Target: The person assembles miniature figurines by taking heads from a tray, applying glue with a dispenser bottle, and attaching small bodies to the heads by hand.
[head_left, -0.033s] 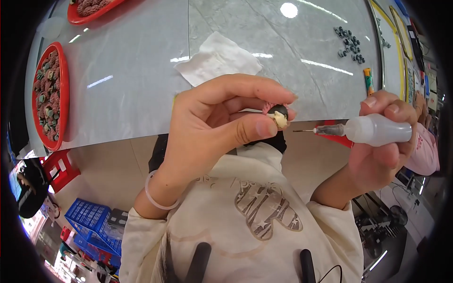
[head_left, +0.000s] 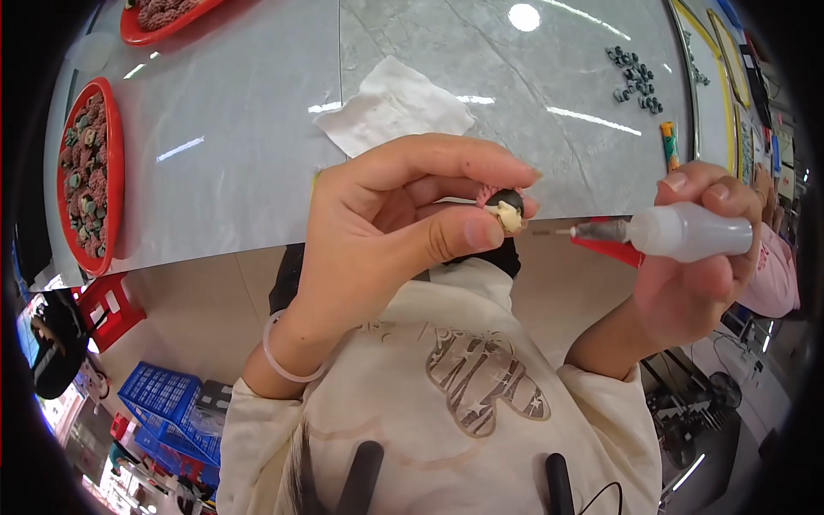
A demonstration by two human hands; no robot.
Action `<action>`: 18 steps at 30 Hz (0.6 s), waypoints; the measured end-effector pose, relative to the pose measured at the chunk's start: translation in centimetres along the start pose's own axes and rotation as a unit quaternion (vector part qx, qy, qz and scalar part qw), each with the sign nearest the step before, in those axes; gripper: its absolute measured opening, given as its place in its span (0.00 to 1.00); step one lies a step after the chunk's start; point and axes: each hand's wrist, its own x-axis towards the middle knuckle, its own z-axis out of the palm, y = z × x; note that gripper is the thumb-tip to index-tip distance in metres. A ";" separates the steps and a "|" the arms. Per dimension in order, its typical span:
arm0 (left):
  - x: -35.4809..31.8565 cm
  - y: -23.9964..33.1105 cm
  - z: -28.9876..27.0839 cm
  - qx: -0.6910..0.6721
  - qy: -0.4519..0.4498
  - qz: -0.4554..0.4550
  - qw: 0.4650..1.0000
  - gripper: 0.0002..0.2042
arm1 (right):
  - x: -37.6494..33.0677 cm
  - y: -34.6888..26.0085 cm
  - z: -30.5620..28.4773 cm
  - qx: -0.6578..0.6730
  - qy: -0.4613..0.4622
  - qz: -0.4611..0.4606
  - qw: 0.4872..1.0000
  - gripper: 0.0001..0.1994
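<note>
My left hand [head_left: 403,215] is closed in a pinch, thumb and fingertips around a small figurine piece [head_left: 507,211]. The piece is dark on top and cream-coloured below, with some pink behind it, and part of it is hidden by the fingers. In my right hand [head_left: 699,283] lies a translucent white squeeze bottle [head_left: 695,233], held sideways with the fingers wrapped round it. Its thin needle tip [head_left: 558,232] points left at the piece and stays a short gap away from it.
A crumpled white cloth [head_left: 395,107] lies on the grey table [head_left: 232,103] beyond my left hand. At the far left stands a red tray [head_left: 118,172] of small pink and green pieces. Several dark small pieces [head_left: 633,75] and a green-and-orange tube [head_left: 669,144] are at right.
The bottle has shifted very slightly up, and its needle looks more blurred. My left hand and the piece have barely moved.
</note>
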 end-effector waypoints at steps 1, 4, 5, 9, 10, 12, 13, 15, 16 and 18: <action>0.0 -0.1 0.1 -0.004 -0.002 -0.003 1.000 0.15 | 0.2 -0.2 0.0 0.005 -0.011 -0.004 1.000 0.25; 0.1 0.2 0.2 0.008 -0.011 -0.025 1.000 0.17 | 0.3 -0.4 -0.1 0.018 -0.033 -0.015 0.999 0.24; -0.1 0.2 0.3 0.006 -0.006 -0.027 1.000 0.18 | 0.1 -0.4 -0.2 0.001 -0.032 -0.017 0.999 0.25; -0.3 -0.1 0.3 0.028 -0.008 -0.007 1.000 0.18 | -0.3 -0.7 -0.2 -0.090 0.004 0.052 0.995 0.24; -0.4 -0.2 0.3 0.026 -0.006 -0.010 1.000 0.18 | -0.4 -0.7 -0.1 -0.090 0.003 0.055 0.994 0.24; -0.4 -0.2 0.6 0.024 -0.002 -0.011 1.000 0.18 | -0.4 -0.9 0.1 -0.096 -0.002 0.073 0.993 0.24; -0.4 -0.1 0.6 0.024 -0.003 -0.013 1.000 0.18 | -0.4 -0.8 0.2 -0.096 0.000 0.074 0.993 0.24; -0.4 0.0 0.6 0.010 -0.015 -0.032 0.999 0.18 | -0.5 -0.3 0.4 -0.089 -0.018 -0.074 0.993 0.23; -0.4 -0.1 0.6 0.010 -0.016 -0.033 0.999 0.18 | -0.5 -0.3 0.3 -0.089 -0.017 -0.073 0.993 0.23; -0.5 -0.1 0.6 0.005 -0.009 -0.022 1.000 0.19 | -0.6 -0.6 -0.1 -0.037 -0.026 -0.059 0.997 0.23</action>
